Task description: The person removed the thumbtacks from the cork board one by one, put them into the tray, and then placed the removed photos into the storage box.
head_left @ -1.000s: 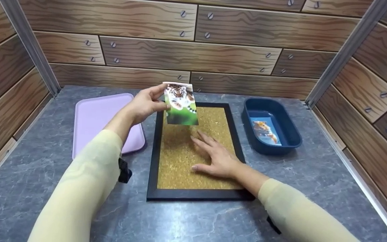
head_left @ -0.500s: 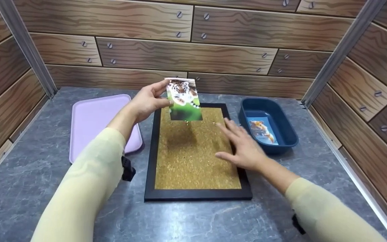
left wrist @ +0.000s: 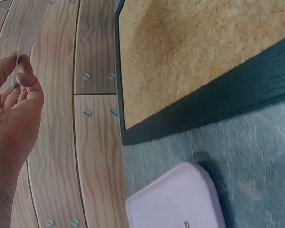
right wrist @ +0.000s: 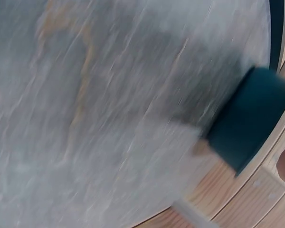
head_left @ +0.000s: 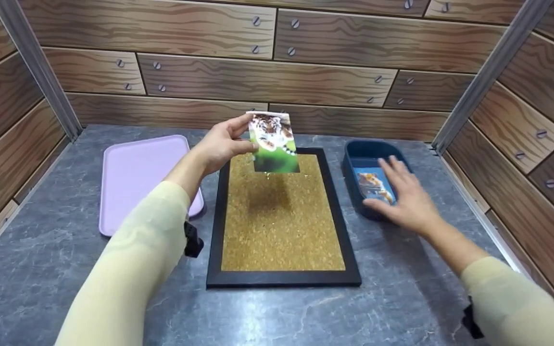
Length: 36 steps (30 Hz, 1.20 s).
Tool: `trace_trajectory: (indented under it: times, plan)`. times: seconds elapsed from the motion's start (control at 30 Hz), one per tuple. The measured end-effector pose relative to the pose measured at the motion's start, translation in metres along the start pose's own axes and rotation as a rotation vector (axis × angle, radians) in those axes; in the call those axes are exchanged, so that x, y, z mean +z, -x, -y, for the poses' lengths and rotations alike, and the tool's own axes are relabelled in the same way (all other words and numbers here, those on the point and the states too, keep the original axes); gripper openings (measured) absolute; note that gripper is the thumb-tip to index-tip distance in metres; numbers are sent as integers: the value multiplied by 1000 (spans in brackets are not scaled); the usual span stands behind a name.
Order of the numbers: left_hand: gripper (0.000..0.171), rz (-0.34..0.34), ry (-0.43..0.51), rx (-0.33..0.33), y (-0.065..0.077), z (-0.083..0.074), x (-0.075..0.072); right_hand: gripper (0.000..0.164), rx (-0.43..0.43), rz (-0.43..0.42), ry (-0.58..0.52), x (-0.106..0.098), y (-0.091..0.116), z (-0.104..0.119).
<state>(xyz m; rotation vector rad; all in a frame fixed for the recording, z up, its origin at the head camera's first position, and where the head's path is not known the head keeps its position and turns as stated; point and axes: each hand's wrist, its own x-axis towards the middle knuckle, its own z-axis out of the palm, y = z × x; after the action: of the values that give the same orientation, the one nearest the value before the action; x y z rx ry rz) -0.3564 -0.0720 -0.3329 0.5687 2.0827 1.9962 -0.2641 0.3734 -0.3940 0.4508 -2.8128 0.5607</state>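
Observation:
My left hand [head_left: 221,144] pinches the left edge of a tiger photo card [head_left: 275,144], raised above the far part of a cork board [head_left: 282,226] in a black frame. In the left wrist view, thumb and fingertips grip the card [left wrist: 31,28], seen nearly edge-on. My right hand [head_left: 409,202], fingers spread and straight, hovers over the front right of a dark blue bin [head_left: 351,180]. Inside that bin lies a hamster photo card [head_left: 373,185], partly covered by the hand. The right wrist view is blurred and shows the bin's outer wall [right wrist: 254,118].
A lilac tray [head_left: 135,178] lies to the left of the board, partly behind the left arm. Wood-patterned walls [head_left: 209,77] enclose the grey marbled table [head_left: 277,317] at the back and sides.
My right hand has lifted off the cork board and moved right, over the bin. The left hand has shifted slightly right and up with the tiger card.

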Motion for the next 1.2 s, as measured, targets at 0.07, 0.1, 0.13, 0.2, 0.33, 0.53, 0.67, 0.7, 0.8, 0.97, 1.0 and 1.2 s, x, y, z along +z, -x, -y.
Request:
trace_trajectory:
  times: [0.07, 0.1, 0.13, 0.2, 0.33, 0.53, 0.67, 0.7, 0.8, 0.97, 1.0, 1.2]
  plan:
    - [85, 5, 15, 0, -2, 0, 3, 106, 36, 13, 5, -8, 2, -11]
    - [85, 10, 27, 2, -3, 0, 5, 108, 51, 21, 14, -11, 4, -17]
    - [85, 14, 39, 3, -4, 1, 7, 110, 68, 33, 23, -14, 5, -23]
    - [85, 23, 58, 0, -6, 0, 11, 113, 100, 56, 36, -18, 8, -34]
    - [86, 29, 88, -4, -11, 0, 19, 116, 165, 114, 39, -20, 13, -51]
    - [88, 40, 117, 2, -19, 3, 32, 119, 226, 222, 33, -15, 14, -64]
    - [87, 52, 130, 5, -23, 4, 42, 119, 232, 248, 14, -14, 12, -69]
    - [87, 56, 135, 6, -25, 4, 44, 119, 233, 250, 8, -14, 11, -69]
    - [87, 64, 141, 7, -30, 4, 52, 119, 236, 260, -3, -15, 10, -73]
    - [87, 79, 146, 5, -39, 4, 65, 120, 240, 275, -9, -16, 11, -78]
    - [87, 83, 155, 4, -40, 5, 68, 120, 237, 275, -9, -16, 11, -79]
    - [88, 98, 189, -6, -50, 11, 86, 117, 230, 280, -19, -15, 12, -82]
